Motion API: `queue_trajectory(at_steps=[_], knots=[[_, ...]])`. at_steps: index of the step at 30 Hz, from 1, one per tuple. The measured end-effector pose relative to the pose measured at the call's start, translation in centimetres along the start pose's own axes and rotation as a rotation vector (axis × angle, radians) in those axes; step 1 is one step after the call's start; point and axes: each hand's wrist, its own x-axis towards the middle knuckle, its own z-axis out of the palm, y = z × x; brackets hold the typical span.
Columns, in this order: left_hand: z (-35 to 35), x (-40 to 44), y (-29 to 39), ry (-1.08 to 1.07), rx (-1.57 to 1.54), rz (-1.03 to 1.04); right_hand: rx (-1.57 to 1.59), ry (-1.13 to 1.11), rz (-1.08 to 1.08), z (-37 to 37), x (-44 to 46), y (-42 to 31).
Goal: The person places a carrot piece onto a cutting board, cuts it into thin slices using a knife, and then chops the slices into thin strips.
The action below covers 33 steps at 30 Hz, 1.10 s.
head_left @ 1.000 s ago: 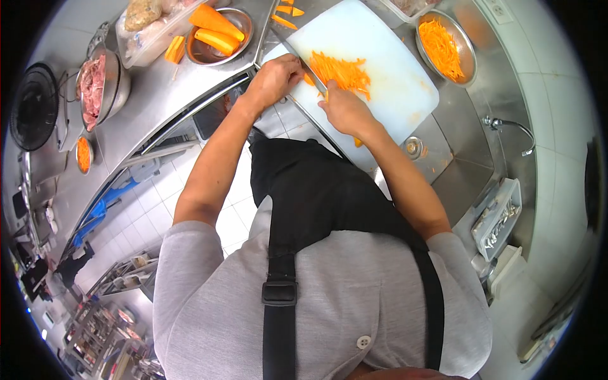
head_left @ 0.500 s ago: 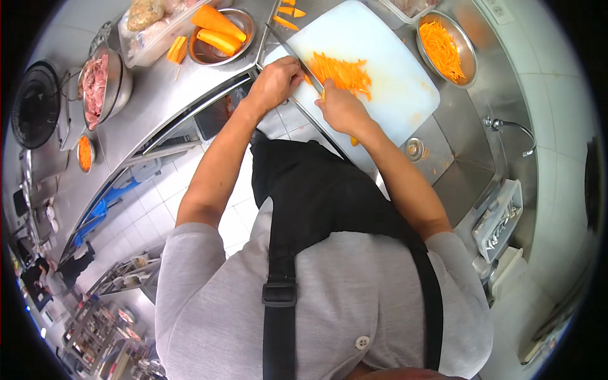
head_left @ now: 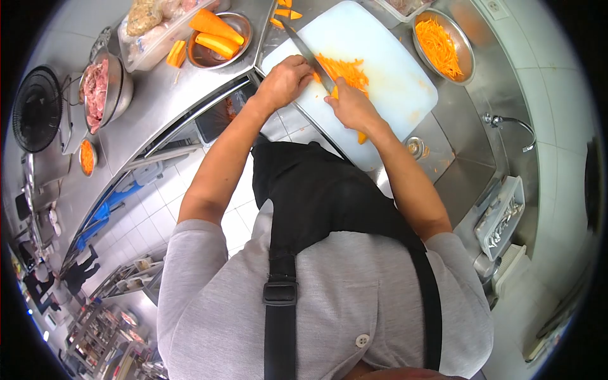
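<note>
My right hand (head_left: pixel 354 106) is wrapped round the yellow handle of a kitchen knife (head_left: pixel 308 56), whose blade points up and left over the white cutting board (head_left: pixel 392 69). My left hand (head_left: pixel 286 81) rests at the board's left edge with curled fingers, close beside the blade. A small bit of carrot (head_left: pixel 316 76) shows at its fingertips; the rest of it is hidden. On the far side of the blade lies a pile of shredded carrot (head_left: pixel 345 71).
A steel bowl (head_left: pixel 470 69) of carrot shreds stands right of the board. Left of it are a bowl (head_left: pixel 197 56) with large carrot pieces, a plastic tub (head_left: pixel 142 54) of bagged food and a bowl of raw meat (head_left: pixel 96 95). A tap (head_left: pixel 506 121) juts from the right wall.
My right hand and the knife have shifted a little right and towards me. My left hand has moved slightly right, its fingers still curled. A person in the far background has changed position.
</note>
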Motion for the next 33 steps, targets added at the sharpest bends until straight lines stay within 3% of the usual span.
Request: queue_trajectory(at_steps=[3, 15, 27, 30, 31, 33], knots=[[0.8, 0.5, 0.0, 0.035, 0.023, 0.043, -0.054, 0.116, -0.053, 0.3, -0.2, 1.1], [0.2, 1.5, -1.0, -0.061, 0.007, 0.037, -0.031, -0.069, 0.049, -2.8, -2.3, -1.8], [0.1, 1.5, -0.6, -0.012, -0.025, 0.067, -0.021, 0.097, -0.067, 1.1, 0.3, 0.5], [0.1, 1.0, -0.5, 0.020, -0.025, 0.044, 0.254, -0.182, 0.167, -5.1, -2.3, -3.5], [-0.2, 0.7, -0.6, -0.018, -0.041, -0.012, 0.228, -0.120, 0.124, -5.0, -2.5, -3.2], [-0.3, -0.3, -0.5, 0.169, -0.024, -0.084, 0.172, 0.007, 0.045, -5.0, -3.2, -1.4]])
